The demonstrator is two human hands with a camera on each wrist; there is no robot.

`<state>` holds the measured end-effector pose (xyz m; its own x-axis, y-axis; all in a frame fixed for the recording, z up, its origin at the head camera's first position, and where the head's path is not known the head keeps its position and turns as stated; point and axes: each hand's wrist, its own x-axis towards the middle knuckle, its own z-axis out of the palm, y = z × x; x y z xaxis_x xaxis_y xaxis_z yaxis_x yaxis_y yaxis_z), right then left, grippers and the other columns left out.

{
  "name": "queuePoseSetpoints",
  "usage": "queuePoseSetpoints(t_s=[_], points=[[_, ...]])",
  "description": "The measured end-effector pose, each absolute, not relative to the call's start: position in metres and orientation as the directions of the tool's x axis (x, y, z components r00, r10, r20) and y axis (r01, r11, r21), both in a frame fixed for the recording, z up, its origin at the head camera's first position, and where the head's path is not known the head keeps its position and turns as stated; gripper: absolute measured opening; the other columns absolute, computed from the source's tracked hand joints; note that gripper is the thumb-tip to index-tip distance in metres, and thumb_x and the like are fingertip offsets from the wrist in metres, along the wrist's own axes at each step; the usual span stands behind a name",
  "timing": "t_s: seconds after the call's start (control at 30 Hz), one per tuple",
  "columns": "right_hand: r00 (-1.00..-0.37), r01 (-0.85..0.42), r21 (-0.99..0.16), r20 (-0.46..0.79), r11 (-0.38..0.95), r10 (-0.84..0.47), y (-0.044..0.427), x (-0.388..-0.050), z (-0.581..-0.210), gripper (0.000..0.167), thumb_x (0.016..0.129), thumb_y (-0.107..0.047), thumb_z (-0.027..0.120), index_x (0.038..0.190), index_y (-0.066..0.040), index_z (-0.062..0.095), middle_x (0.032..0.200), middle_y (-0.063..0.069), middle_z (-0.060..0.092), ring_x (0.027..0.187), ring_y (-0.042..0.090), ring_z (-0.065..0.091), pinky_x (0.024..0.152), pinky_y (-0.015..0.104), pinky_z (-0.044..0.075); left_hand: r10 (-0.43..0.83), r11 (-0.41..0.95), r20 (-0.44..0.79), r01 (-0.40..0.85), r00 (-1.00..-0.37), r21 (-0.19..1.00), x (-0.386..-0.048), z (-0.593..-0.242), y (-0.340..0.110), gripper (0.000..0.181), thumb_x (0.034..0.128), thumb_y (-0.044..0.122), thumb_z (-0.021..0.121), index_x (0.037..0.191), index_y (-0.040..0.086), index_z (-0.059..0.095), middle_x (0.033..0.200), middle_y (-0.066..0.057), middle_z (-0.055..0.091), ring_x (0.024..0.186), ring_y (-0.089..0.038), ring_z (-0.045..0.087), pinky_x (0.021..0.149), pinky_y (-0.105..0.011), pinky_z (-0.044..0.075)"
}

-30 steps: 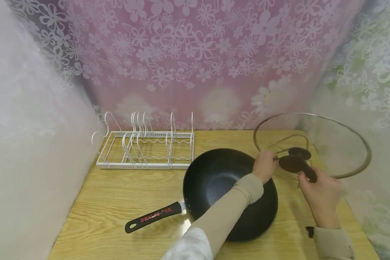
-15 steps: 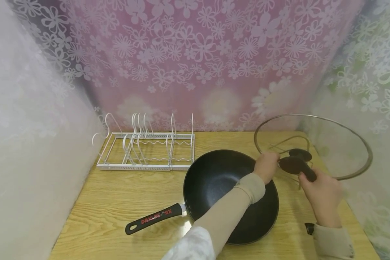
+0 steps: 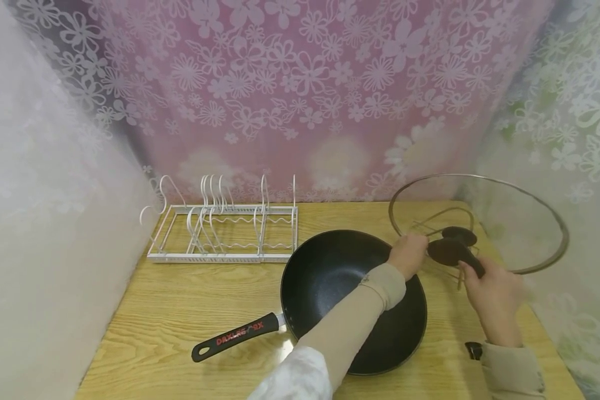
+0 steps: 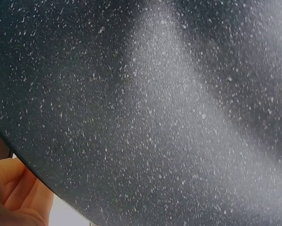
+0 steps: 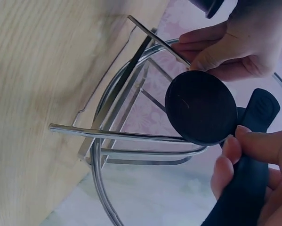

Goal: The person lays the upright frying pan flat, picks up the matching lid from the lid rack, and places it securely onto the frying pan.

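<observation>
A large glass lid (image 3: 566, 236) with a metal rim stands tilted at the right of the table, in a metal wire stand (image 5: 131, 136). My right hand (image 3: 497, 294) grips its black handle (image 5: 246, 174), thumb and fingers round it. A round black disc (image 5: 199, 108) adjoins the handle. My left hand (image 3: 409, 255) reaches across the wok (image 3: 330, 278); in the right wrist view its fingers hold a metal rod of the stand. Speckled wok interior fills most of the left wrist view, with part of a hand beyond the rim; I cannot tell which hand.
A white wire rack (image 3: 225, 256) with upright loops stands at the back left of the wooden table (image 3: 165, 294). The wok's black handle (image 3: 235, 337) points to the left. A pink floral curtain (image 3: 300, 100) hangs behind, and pale sheets close off both sides.
Both hands keep their holds, and the lid and wok stay in place. Only a slight shift of the head view shows.
</observation>
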<state>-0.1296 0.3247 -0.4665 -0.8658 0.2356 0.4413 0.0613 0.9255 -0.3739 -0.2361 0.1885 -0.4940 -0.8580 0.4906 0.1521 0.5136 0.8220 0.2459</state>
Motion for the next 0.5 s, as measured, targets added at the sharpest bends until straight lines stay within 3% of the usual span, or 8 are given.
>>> queuePoseSetpoints(t_s=[0.27,0.5], points=[[-0.690,-0.105,-0.303,0.708,0.947,0.150,0.3249,-0.1332,-0.4765,0.027,0.079,-0.010,0.079,0.069,0.007,0.061,0.042,0.017,0.047,0.036,0.026,0.032,0.046,0.048,0.027,0.499,0.816,0.138,0.517,-0.856,0.259,-0.2365,-0.4913,0.1884,0.014,0.0969,0.024,0.063,0.104,0.025,0.075,0.102,0.015,0.072,0.087,0.002,0.066,0.072,-0.008,0.050],[-0.675,-0.094,-0.334,0.714,0.938,0.187,0.3218,-0.1329,-0.4781,0.027,0.078,-0.010,0.081,0.068,0.008,0.062,0.045,0.020,0.052,0.036,0.029,0.034,0.045,0.047,0.027,0.492,0.823,0.173,0.520,-0.853,0.227,-0.2385,-0.4947,0.1876,0.013,0.0943,0.027,0.065,0.100,0.027,0.077,0.098,0.015,0.072,0.085,0.001,0.066,0.074,-0.008,0.049]])
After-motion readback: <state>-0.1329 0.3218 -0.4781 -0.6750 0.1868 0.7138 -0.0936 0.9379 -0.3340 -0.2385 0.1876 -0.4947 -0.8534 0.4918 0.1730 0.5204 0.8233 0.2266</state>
